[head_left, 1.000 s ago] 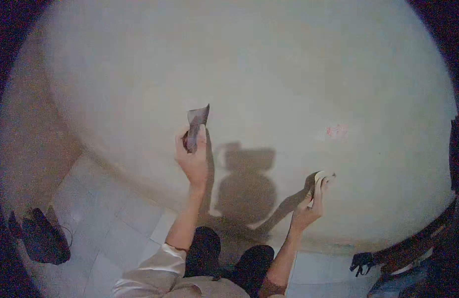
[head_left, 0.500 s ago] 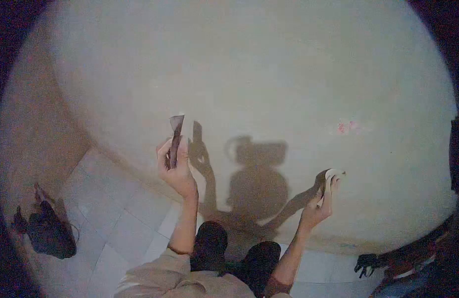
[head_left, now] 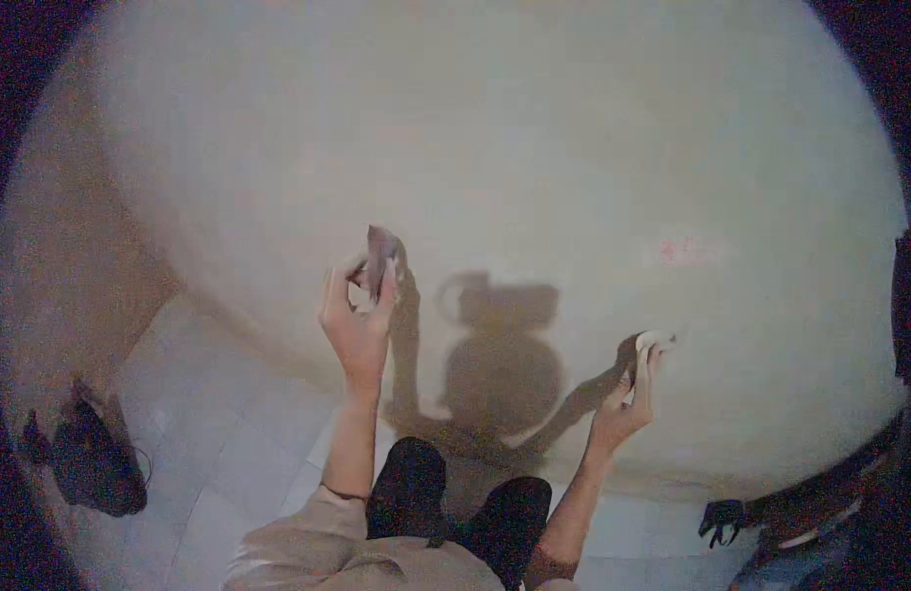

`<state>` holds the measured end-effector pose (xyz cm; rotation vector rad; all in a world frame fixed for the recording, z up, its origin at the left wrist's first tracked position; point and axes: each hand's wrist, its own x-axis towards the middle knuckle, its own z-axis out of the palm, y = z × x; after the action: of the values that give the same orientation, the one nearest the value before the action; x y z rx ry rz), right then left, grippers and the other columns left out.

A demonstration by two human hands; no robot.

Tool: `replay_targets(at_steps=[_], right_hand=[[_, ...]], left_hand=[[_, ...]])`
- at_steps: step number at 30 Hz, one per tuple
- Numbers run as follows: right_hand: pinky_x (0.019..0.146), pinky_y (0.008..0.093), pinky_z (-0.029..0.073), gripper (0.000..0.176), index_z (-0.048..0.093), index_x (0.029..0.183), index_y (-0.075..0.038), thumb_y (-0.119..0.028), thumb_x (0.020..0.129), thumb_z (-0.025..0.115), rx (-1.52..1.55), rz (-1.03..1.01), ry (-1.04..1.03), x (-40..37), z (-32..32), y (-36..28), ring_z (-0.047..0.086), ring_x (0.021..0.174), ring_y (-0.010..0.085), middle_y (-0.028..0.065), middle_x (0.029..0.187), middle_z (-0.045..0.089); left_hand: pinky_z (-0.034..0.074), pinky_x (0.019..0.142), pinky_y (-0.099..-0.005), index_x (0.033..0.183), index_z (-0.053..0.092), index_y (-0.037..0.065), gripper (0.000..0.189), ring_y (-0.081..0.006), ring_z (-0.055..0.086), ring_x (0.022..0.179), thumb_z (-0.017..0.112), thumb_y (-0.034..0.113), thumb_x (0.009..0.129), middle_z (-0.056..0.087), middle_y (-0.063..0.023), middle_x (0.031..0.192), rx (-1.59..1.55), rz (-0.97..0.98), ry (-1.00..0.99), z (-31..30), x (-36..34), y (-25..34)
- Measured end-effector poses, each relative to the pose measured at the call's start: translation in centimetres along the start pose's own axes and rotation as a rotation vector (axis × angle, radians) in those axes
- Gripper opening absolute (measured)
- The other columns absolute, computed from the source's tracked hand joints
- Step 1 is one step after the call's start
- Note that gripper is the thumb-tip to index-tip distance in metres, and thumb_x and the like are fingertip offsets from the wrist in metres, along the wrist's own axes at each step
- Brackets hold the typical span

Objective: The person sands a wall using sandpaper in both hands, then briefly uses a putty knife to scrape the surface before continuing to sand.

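My left hand (head_left: 359,320) is raised close before the pale wall, thumb and fingers pinching a thin dark brown strip (head_left: 381,258). The strip looks like a folded sheet and sticks up past the fingertips, overlapping their shadow on the wall. Lower and to the right, my right hand (head_left: 628,409) has its fingers closed on a small white pad-like piece (head_left: 648,342) at the wall surface. What the white piece is exactly, I cannot tell. A faint pinkish-red mark (head_left: 680,249) shows on the wall above my right hand.
The wall (head_left: 534,148) fills most of the view, with the shadow of my head and arms on it. Grey floor tiles (head_left: 238,433) lie below. A dark bag-like object (head_left: 96,458) is at the left, and a black object (head_left: 723,520) at the lower right.
My left hand has moved slightly up and right, closer to its shadow, and the brown strip has turned and shows less length. My right hand has shifted slightly left with the white piece.
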<state>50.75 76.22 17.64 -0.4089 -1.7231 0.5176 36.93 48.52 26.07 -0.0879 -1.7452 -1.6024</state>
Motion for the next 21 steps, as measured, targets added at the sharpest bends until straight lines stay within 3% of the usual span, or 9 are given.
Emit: replay_targets(at_steps=[2,3,5,6,8,9,15,19,21], right_hand=[[0.108,0.044,0.038,0.037,0.06,0.127,0.001,0.002,0.092,0.049,0.001,-0.017,0.002,0.4,-0.5,0.1,0.044,0.135,0.0357,0.0211,0.138,0.053],[0.108,0.044,0.038,0.036,0.06,0.127,0.001,0.001,0.092,0.05,-0.018,-0.062,0.001,0.5,-0.7,0.3,0.044,0.135,0.0361,0.021,0.138,0.053],[0.108,0.044,0.038,0.036,0.06,0.127,0.001,0.0,0.092,0.05,-0.024,-0.112,-0.008,0.4,-0.6,0.3,0.044,0.134,0.0364,0.021,0.138,0.053],[0.108,0.0441,0.038,0.036,0.06,0.127,0.001,-0.001,0.092,0.051,-0.004,-0.087,-0.003,0.3,-0.6,0.3,0.044,0.134,0.0366,0.021,0.138,0.053],[0.108,0.0441,0.038,0.036,0.06,0.127,0.001,-0.003,0.093,0.052,0.021,-0.063,-0.002,0.2,-0.4,0.0,0.044,0.134,0.0368,0.021,0.138,0.053],[0.108,0.044,0.038,0.035,0.06,0.127,0.001,-0.004,0.093,0.052,0.02,-0.052,-0.008,0.3,-0.5,-0.1,0.044,0.134,0.0366,0.021,0.137,0.053],[0.107,0.0437,0.04,0.033,0.062,0.125,0.001,-0.006,0.094,0.053,-0.017,-0.106,-0.029,0.9,-0.9,-0.7,0.046,0.133,0.0363,0.0209,0.136,0.055],[0.106,0.0442,0.041,0.032,0.062,0.124,0.001,-0.007,0.094,0.053,-0.037,-0.083,-0.045,0.5,-1.0,-1.4,0.047,0.132,0.0369,0.0191,0.135,0.056],[0.106,0.0443,0.041,0.032,0.062,0.124,0.001,-0.007,0.095,0.053,-0.021,-0.055,-0.041,0.3,-1.2,-2.3,0.047,0.132,0.0372,0.0186,0.135,0.056]], left_hand=[[0.05,0.084,-0.0324,0.112,0.065,0.003,0.041,-0.0257,0.062,0.1,0.069,-0.005,0.072,0.063,-0.0108,0.096,0.21,0.281,-0.233,-0.3,1.1,1.3],[0.05,0.084,-0.0324,0.112,0.065,0.003,0.041,-0.0257,0.062,0.1,0.069,-0.005,0.072,0.063,-0.0108,0.096,0.2,0.286,-0.228,0.3,1.6,1.2],[0.045,0.1,-0.0383,0.123,0.062,0.008,0.053,-0.0295,0.061,0.11,0.065,-0.008,0.073,0.061,-0.0146,0.124,0.135,0.392,-0.323,0.7,2.4,0.7],[0.045,0.1,-0.0383,0.123,0.062,0.008,0.053,-0.0295,0.061,0.11,0.065,-0.008,0.073,0.061,-0.0146,0.124,0.141,0.388,-0.316,0.6,2.6,1.1],[0.047,0.101,-0.0395,0.129,0.059,0.008,0.059,-0.0301,0.059,0.115,0.061,-0.01,0.073,0.05,-0.0149,0.142,0.445,0.643,-0.388,0.9,2.8,2.4],[0.051,0.095,-0.0385,0.131,0.059,0.009,0.054,-0.0313,0.06,0.114,0.06,-0.006,0.079,0.05,-0.0126,0.143,0.348,0.626,-0.394,1.3,2.7,2.6],[0.052,0.088,-0.0395,0.121,0.064,0.005,0.035,-0.0317,0.067,0.095,0.064,0.003,0.086,0.068,-0.0173,0.112,-0.067,0.524,-0.358,3.8,1.0,2.5],[0.053,0.083,-0.0381,0.118,0.066,0.005,0.035,-0.0293,0.068,0.089,0.07,0.007,0.083,0.069,-0.0161,0.11,-0.205,0.436,-0.363,5.1,0.8,2.2],[0.052,0.085,-0.0373,0.118,0.067,0.006,0.038,-0.028,0.066,0.093,0.075,0.011,0.08,0.07,-0.0132,0.111,0.028,0.467,-0.34,4.1,1.5,2.5]])
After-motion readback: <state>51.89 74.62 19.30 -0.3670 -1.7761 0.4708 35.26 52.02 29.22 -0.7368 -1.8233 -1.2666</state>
